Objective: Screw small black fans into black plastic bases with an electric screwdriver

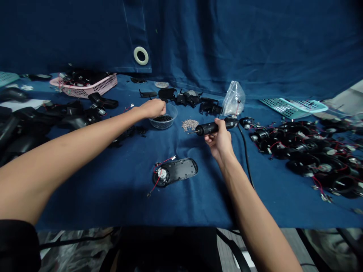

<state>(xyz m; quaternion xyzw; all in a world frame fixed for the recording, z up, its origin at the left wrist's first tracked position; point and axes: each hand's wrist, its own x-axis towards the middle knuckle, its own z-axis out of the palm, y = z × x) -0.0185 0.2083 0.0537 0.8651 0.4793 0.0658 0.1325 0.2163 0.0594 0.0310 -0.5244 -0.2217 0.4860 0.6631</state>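
Observation:
My left hand [154, 108] is over the rim of a clear plastic bowl [173, 112] that holds small black pieces. Its fingers are pinched together and point downward; anything between them is hidden. In my right hand [221, 138] lies a black electric screwdriver [209, 129], held level with its bit toward the left. Just left of the bit is a pile of small silver screws [190, 124]. Nearer to me, a black elongated housing [181, 170] rests with its inner side up. A round silver motor [162, 173] with red wires sits at the housing's left end.
Many black round parts with red wires [309, 145] crowd the right side. Black housings [76, 117] and a pink basket [93, 87] of parts stand at left. A clear bag [233, 99] and teal basket [292, 107] are behind. The screwdriver's cable [246, 155] runs toward me.

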